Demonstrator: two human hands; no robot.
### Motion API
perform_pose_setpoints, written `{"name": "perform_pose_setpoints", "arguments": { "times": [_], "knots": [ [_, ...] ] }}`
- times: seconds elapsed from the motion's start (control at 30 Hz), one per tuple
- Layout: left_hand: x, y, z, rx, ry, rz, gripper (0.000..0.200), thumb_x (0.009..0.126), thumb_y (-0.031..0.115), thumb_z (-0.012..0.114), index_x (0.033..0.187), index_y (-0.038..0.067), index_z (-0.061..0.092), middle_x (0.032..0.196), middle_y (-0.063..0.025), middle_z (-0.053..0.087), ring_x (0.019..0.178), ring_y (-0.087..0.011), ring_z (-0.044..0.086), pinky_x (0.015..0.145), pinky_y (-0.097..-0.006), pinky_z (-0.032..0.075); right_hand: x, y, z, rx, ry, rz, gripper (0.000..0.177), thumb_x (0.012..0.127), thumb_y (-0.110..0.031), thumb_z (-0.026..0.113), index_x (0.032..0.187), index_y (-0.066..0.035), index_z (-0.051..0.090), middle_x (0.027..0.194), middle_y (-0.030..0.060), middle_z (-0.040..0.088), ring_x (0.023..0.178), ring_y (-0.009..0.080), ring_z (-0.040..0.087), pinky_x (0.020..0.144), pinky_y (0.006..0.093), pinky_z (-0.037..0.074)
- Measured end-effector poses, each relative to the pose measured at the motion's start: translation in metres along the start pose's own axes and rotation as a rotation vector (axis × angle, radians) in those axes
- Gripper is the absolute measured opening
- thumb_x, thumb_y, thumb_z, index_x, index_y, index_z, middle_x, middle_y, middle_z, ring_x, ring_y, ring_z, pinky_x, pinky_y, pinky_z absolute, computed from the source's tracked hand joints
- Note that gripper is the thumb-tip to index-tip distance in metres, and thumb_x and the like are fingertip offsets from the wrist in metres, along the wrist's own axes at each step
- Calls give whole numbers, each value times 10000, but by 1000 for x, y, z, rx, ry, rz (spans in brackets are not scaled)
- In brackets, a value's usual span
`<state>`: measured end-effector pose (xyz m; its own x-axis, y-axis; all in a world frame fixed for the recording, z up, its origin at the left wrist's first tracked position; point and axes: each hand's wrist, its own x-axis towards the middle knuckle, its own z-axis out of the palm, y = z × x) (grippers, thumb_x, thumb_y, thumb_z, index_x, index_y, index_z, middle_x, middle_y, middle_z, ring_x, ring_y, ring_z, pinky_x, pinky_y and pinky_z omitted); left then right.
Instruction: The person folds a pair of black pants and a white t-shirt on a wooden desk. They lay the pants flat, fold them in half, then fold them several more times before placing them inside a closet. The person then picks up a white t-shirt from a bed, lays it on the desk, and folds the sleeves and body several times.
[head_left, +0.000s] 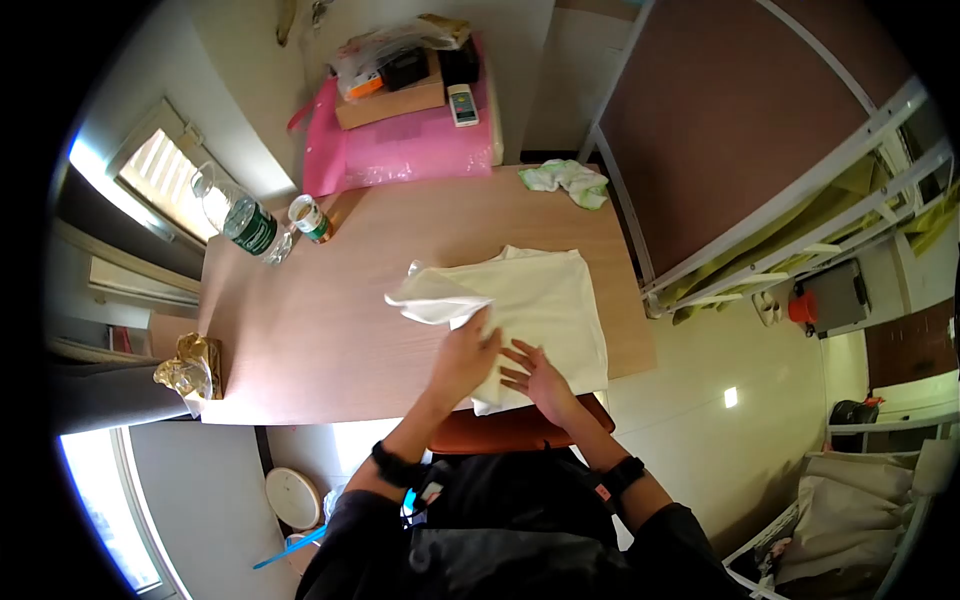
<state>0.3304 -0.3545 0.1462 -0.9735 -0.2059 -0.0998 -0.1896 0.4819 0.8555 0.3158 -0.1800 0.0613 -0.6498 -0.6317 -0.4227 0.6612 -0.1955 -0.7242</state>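
Observation:
A cream-white shirt (pixel 553 310) lies spread on the wooden table in front of me, its neckline at the far edge. Its left side is lifted and folded over, and a loose flap (pixel 440 303) rises off the tabletop. My left hand (pixel 466 358) is closed at this folded edge, with the cloth at its fingertips; the exact grip is partly hidden. Close by on the right, my right hand (pixel 538 380) rests over the lower part of the shirt with its fingers spread. The shirt's near hem hangs at the table's front edge.
On the table (pixel 330 350) stand a large clear bottle (pixel 250 228), a paper cup (pixel 310 218) and a gold wrapper (pixel 190 368). A green-white cloth (pixel 566 183) and a pink package (pixel 420 150) with a remote (pixel 462 105) lie at the back. A brown stool (pixel 520 432) is below me.

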Motion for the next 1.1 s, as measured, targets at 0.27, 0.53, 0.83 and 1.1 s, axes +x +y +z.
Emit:
{"name": "perform_pose_setpoints", "arguments": {
  "times": [0.27, 0.53, 0.83, 1.1],
  "knots": [
    [46, 3, 202, 195, -519, 41, 478, 805, 247, 571, 1203, -8, 498, 1032, -258, 628, 965, -400, 607, 829, -449, 489, -25, -16, -126, 480, 365, -143, 465, 970, -481, 393, 1217, -98, 485, 1030, 8, 547, 895, 109, 531, 758, 284, 422],
    [-24, -24, 190, -46, -373, 84, 303, 865, 127, 545, 1143, 8, 543, 1108, -178, 620, 1036, -339, 590, 875, -400, 476, -23, 2, -170, -345, 437, -155, 490, 819, -99, 688, 1226, 24, 445, 1066, 120, 589, 955, 175, 582, 818, 303, 480],
    [-38, -82, 144, 635, -108, 151, 649, 881, 339, 551, 1391, 5, 328, 1474, -196, 269, 1388, -351, 204, 1125, -503, 161, -48, -12, -195, -878, 424, -192, 603, 722, -118, 732, 1240, -19, 440, 1048, 146, 593, 898, 231, 615, 781, 337, 494],
    [-46, -93, 143, 721, -194, 159, 829, 850, 453, 573, 1448, 14, 203, 1508, -181, 205, 1413, -342, 144, 1123, -536, 119, -24, -38, -168, -1294, 438, -522, 564, 705, -193, 746, 1188, -49, 493, 1133, 141, 561, 1004, 319, 556, 853, 397, 462]
  ]
}}
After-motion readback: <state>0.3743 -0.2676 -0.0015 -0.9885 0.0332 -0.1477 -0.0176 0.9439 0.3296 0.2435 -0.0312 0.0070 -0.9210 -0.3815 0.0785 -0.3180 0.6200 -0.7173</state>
